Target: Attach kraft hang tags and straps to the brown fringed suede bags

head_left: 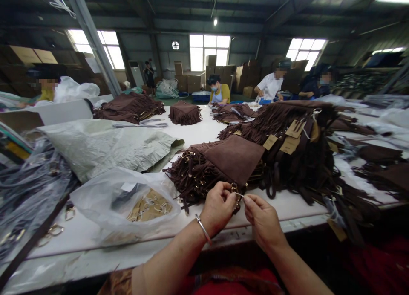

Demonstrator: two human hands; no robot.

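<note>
My left hand [220,206], with a silver bangle [203,229] at its wrist, is closed on the gold metal hardware at the near corner of a brown fringed bag [238,158]. Just to its right, my right hand [262,216] pinches the end of a thin white string [239,195] that stretches between the two hands. The bag lies on a stack of similar brown fringed bags [188,171]. To the right rises a taller pile [297,158] with tan tags [290,145] hanging from it.
A clear plastic bag [96,199] holding tan tags and white strings lies left of my hands on the white table [153,244]. Behind it is a crumpled grey-green sheet [105,146]. Metal rings [56,229] lie at left. Several people stand or sit beyond.
</note>
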